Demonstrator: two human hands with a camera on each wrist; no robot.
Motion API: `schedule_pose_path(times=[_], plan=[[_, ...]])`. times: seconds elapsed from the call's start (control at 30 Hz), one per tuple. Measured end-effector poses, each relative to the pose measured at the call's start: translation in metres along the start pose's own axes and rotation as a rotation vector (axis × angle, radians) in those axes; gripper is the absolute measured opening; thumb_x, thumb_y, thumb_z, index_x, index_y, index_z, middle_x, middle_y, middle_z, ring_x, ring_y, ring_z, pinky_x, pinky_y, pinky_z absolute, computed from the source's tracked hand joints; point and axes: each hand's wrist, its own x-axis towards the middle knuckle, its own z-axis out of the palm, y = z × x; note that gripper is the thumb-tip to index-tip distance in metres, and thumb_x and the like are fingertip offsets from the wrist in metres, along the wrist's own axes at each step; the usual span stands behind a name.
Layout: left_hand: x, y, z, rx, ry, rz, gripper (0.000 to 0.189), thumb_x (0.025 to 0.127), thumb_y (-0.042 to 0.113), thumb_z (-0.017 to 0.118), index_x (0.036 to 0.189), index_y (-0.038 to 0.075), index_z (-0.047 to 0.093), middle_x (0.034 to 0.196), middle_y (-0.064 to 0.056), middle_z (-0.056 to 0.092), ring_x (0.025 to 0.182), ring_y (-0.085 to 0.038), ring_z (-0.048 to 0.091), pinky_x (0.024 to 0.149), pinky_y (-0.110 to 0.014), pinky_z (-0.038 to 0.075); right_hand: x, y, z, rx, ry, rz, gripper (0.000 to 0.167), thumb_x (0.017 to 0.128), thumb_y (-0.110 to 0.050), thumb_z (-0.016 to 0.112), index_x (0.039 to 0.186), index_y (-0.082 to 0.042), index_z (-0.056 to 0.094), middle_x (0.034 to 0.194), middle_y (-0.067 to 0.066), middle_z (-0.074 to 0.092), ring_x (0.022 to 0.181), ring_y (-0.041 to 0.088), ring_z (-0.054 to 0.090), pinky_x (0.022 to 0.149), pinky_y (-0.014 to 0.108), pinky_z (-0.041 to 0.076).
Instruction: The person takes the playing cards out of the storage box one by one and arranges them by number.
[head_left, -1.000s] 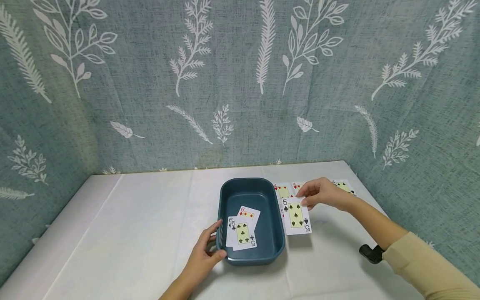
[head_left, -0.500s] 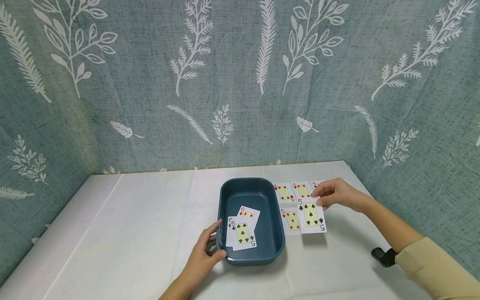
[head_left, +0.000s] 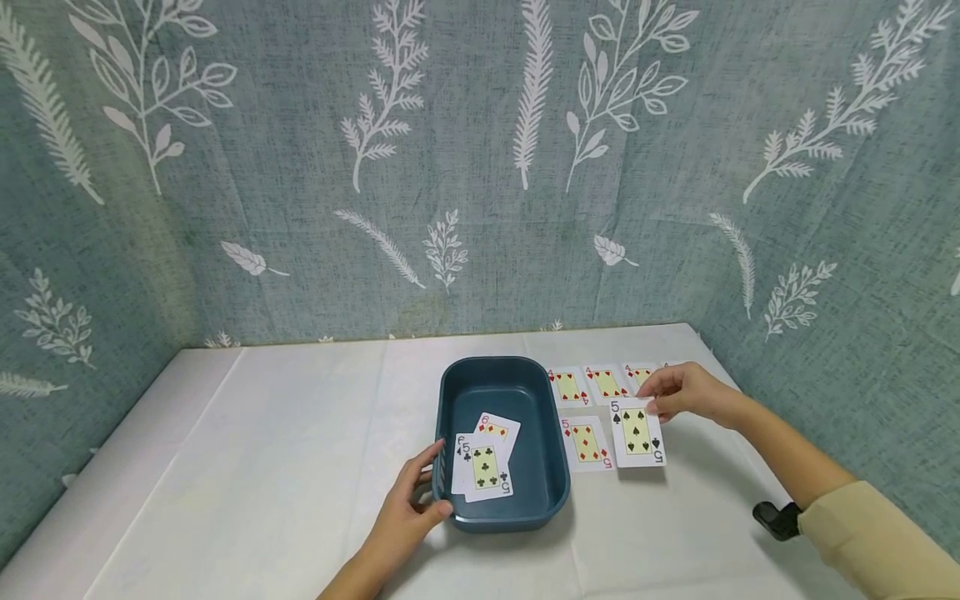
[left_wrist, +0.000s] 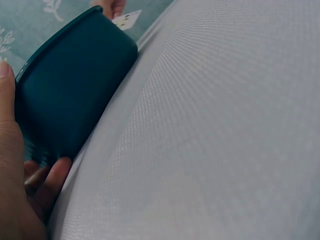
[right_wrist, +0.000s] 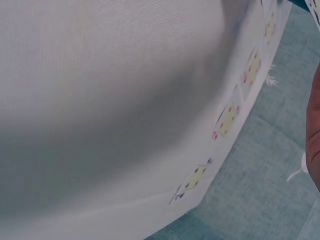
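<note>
At the left front corner of a dark blue tray, my left hand grips the wall between thumb and fingers. Inside the tray lie a five of clubs, a black six mostly covered by it, and a six of diamonds. My right hand pinches a five of spades by its upper right corner, close over the table. Just left of that card a five of diamonds lies face up beside the tray. Thumb and fingertips bracket the tray in the left wrist view.
Behind the fives runs a row of face-up fours, with a red four nearest the tray. The black four at its far end shows in the right wrist view. A white cloth covers the table, and leaf-patterned blue fabric walls it in.
My right hand has carried the five of spades to the right, off the five of diamonds it overlapped, which now shows whole. My left hand and the tray stay put.
</note>
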Motion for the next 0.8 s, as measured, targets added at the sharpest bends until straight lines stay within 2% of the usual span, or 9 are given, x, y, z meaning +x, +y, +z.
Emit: schedule_pose_path(times=[0.23, 0.53, 0.8], plan=[[-0.001, 0.0, 0.0, -0.003, 0.0, 0.005, 0.075, 0.081, 0.012, 0.074, 0.145, 0.021, 0.038, 0.138, -0.008, 0.043, 0.116, -0.03, 0.053, 0.077, -0.025, 0.051, 0.002, 0.007, 0.0, -0.018, 0.004, -0.013, 0.029, 0.084, -0.005, 0.069, 0.104, 0.014, 0.06, 0.088, 0.004, 0.07, 0.073, 0.013, 0.065, 0.069, 0.036, 0.055], [-0.001, 0.0, 0.0, -0.013, -0.005, 0.015, 0.075, 0.081, 0.012, 0.074, 0.145, 0.02, 0.038, 0.137, -0.008, 0.043, 0.116, -0.03, 0.053, 0.077, -0.025, 0.051, 0.007, 0.016, 0.002, -0.051, 0.009, 0.028, 0.029, 0.083, -0.003, 0.069, 0.105, 0.014, 0.06, 0.094, 0.016, 0.07, 0.075, 0.012, 0.065, 0.067, 0.033, 0.055], [-0.002, 0.001, 0.0, -0.012, -0.006, 0.014, 0.074, 0.081, 0.013, 0.074, 0.145, 0.021, 0.038, 0.138, -0.009, 0.043, 0.116, -0.03, 0.053, 0.078, -0.025, 0.051, 0.012, 0.024, 0.007, -0.132, 0.085, 0.018, 0.02, 0.083, 0.0, 0.068, 0.1, 0.01, 0.064, 0.09, 0.015, 0.068, 0.074, 0.017, 0.065, 0.065, 0.036, 0.055]])
